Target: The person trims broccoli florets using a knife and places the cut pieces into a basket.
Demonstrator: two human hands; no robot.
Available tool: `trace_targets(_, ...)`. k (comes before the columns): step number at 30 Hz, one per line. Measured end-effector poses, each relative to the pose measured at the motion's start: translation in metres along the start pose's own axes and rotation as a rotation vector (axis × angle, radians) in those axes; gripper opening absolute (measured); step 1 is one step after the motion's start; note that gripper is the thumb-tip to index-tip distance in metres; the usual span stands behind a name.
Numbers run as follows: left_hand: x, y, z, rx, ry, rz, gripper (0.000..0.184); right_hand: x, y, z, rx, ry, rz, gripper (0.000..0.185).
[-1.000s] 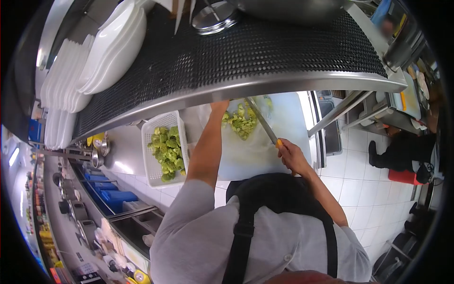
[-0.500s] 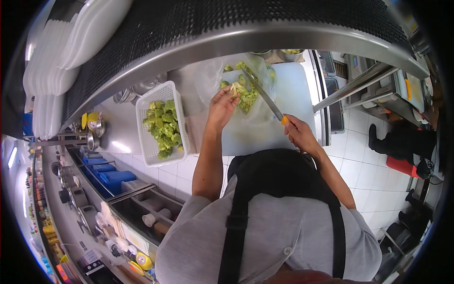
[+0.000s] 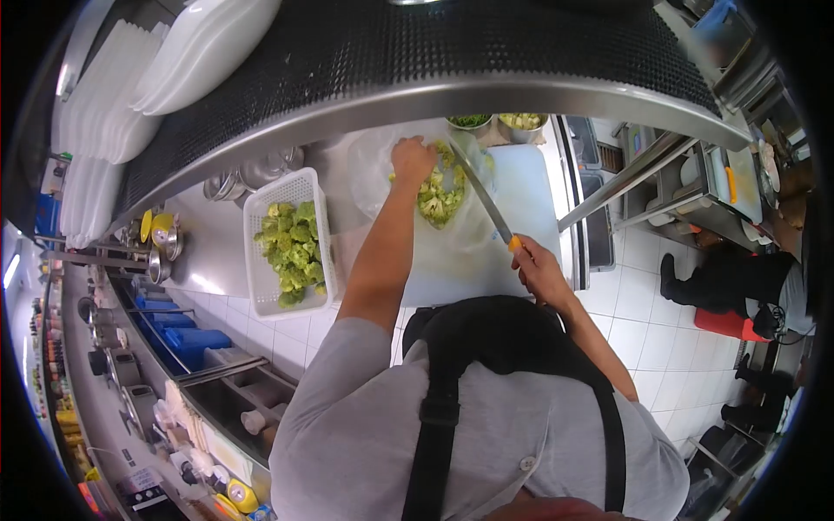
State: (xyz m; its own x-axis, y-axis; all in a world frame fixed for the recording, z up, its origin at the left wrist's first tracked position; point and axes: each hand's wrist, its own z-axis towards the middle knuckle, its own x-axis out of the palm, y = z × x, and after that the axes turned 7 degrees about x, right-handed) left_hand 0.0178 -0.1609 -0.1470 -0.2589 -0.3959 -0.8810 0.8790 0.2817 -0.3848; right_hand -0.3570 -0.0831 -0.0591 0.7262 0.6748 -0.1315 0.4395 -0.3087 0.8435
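My right hand (image 3: 536, 271) is closed round the yellow handle of a long knife (image 3: 483, 193). Its blade points away from me, over a clear plastic bag (image 3: 369, 178) and beside the cut broccoli (image 3: 441, 200) lying on it. My left hand (image 3: 414, 159) is at the far left of this broccoli, back upward. Its fingers are curled downward, and whatever is in them is hidden beneath the hand. Under the bag's right part lies a pale cutting board (image 3: 521, 200). On the left, a white perforated basket (image 3: 323, 221) holds more broccoli florets (image 3: 292, 247).
A metal shelf edge (image 3: 434, 94) crosses above the counter. Two metal containers with cut greens (image 3: 470, 121) and pale pieces (image 3: 522, 122) stand behind the board. Metal bowls (image 3: 224, 186) sit left of the basket. Another person's dark-clothed leg (image 3: 708, 278) shows at right.
My left hand has moved away from me, to the far side of the broccoli; the piece it held up is no longer visible in it. The knife stays in my right hand.
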Motion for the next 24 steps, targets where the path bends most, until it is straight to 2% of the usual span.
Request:
trace_targets(2,0.004,-0.002,0.012,0.029,0.190,0.085,0.030,-0.002,0.000,-0.003,-0.001,-0.001,-0.007,0.038)
trace_targets(3,0.005,-0.007,0.007,0.001,0.046,-0.046,0.023,-0.003,0.000,-0.005,-0.004,0.001,-0.004,0.038)
trace_targets(7,0.009,-0.002,0.011,-0.060,0.006,-0.169,0.018,-0.004,-0.008,0.003,-0.018,-0.024,-0.004,0.038)
trace_targets(10,0.021,0.006,0.000,-0.104,-0.039,-0.343,0.023,0.003,-0.019,0.009,-0.028,-0.019,-0.004,0.038)
trace_targets(13,0.029,0.005,0.005,0.036,-0.090,-0.158,0.026,0.001,-0.011,0.010,-0.021,0.003,0.001,0.038)
trace_targets(16,0.012,-0.013,0.011,-0.254,0.116,-0.163,0.030,0.001,-0.011,0.011,-0.015,0.034,0.012,0.037)
trace_targets(19,0.015,-0.002,0.012,-0.142,0.092,-0.142,0.029,0.001,-0.006,0.009,-0.003,0.022,-0.007,0.038)
trace_targets(22,0.017,0.005,-0.006,-0.124,-0.163,-0.638,0.031,0.001,-0.005,0.008,0.015,-0.016,-0.020,0.038)
trace_targets(23,0.008,0.009,-0.012,-0.244,-0.001,-0.659,0.029,0.001,-0.006,0.008,0.022,-0.027,-0.021,0.038)
trace_targets(24,-0.009,-0.002,-0.025,-0.297,-0.012,-0.856,0.029,0.002,-0.008,0.008,-0.006,-0.026,-0.026,0.039)
